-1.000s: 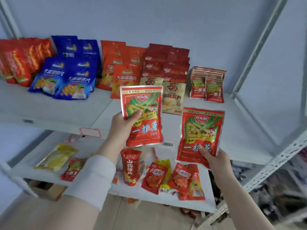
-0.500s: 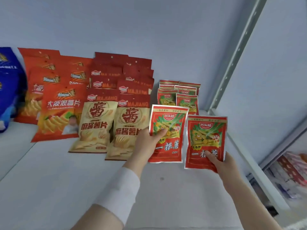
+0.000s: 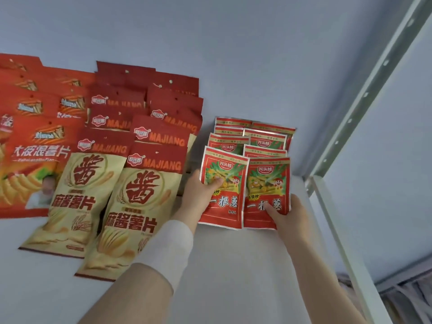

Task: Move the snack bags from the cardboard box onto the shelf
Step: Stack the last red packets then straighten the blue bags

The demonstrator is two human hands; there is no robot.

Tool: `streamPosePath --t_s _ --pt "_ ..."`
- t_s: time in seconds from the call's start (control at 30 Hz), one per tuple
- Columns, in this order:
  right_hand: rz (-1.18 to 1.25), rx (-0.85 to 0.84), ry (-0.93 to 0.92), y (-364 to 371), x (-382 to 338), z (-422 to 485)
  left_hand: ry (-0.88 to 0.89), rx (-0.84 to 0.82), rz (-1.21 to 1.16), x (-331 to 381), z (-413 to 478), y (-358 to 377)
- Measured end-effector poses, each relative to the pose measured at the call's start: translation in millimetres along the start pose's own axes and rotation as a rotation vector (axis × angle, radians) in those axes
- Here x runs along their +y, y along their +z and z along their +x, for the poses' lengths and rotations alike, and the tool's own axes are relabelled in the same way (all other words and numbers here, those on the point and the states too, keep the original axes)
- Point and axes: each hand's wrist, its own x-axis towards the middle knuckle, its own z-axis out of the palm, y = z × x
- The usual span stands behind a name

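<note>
Two red bags, gripped side by side, left hand (image 3: 200, 192) on left bag (image 3: 222, 190), right hand (image 3: 288, 212) on right bag (image 3: 266, 192), over the white shelf (image 3: 233, 265) beside a blue wall (image 3: 233, 54).

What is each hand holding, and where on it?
Left hand grips the left red bag at its left edge; right hand grips the right red bag at its lower right corner.

Soft, even, cool daylight fills the scene, with only faint shadows under the snack bags (image 3: 222, 188) on the shelf (image 3: 233, 265). The glossy packets show mild sheen. Detail is slightly soft throughout, and the wide lens bends the upright post (image 3: 364, 97) near the right edge.
</note>
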Motion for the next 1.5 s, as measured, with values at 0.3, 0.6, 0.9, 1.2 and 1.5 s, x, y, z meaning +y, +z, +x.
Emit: streamPosePath --t_s 0.3,0.6,0.9,1.2,1.5 --pt "0.003 -0.124 0.090 0.8 3.7 26.1 -0.031 0.112 -0.030 -11.1 20.6 15.8" --pt "0.122 -0.139 0.124 4.7 2.4 47.8 0.022 0.103 -0.100 2.6 33.2 21.9" --pt "0.262 -0.034 0.032 15.3 1.5 71.1 0.117 0.163 -0.082 11.5 58.8 31.2" --pt "0.213 -0.082 -0.016 13.0 -11.3 89.3 0.133 0.144 -0.145 15.9 79.0 35.4" --pt "0.268 -0.099 -0.010 10.3 -8.7 89.2 0.185 0.111 -0.187 14.1 80.0 30.4"
